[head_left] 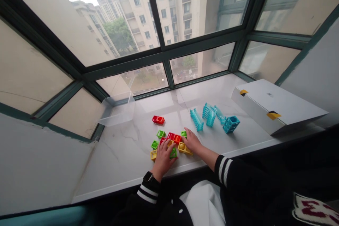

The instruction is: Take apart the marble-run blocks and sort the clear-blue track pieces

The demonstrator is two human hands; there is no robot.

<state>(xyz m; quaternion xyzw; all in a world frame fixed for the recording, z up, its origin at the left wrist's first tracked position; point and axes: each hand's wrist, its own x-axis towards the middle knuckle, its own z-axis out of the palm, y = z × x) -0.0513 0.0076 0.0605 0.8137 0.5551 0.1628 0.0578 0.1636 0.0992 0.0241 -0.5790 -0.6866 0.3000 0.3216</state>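
Note:
My left hand (164,157), with a dark watch on its wrist, curves over a cluster of small hollow plastic toy blocks. Its thumb and fingers close about a green block (173,153), and they partly hide red and yellow blocks beneath. At the cluster's right side, my right hand (193,142) has its fingers on another green block (183,134). Just below that hand lies a yellow block piece (184,148) with a ball shape inside. Red blocks (171,136) and an orange-red block (177,138) sit between the hands. Left of my left hand are a green block (154,144) and a yellow block (153,155).
A red double block (158,120) lies farther back. Translucent blue track pieces (196,119) and a stack of blue blocks (231,124) are to the right. A clear plastic bin (118,111) stands back left, a white box (275,102) at right. Windows border the marble sill (119,162).

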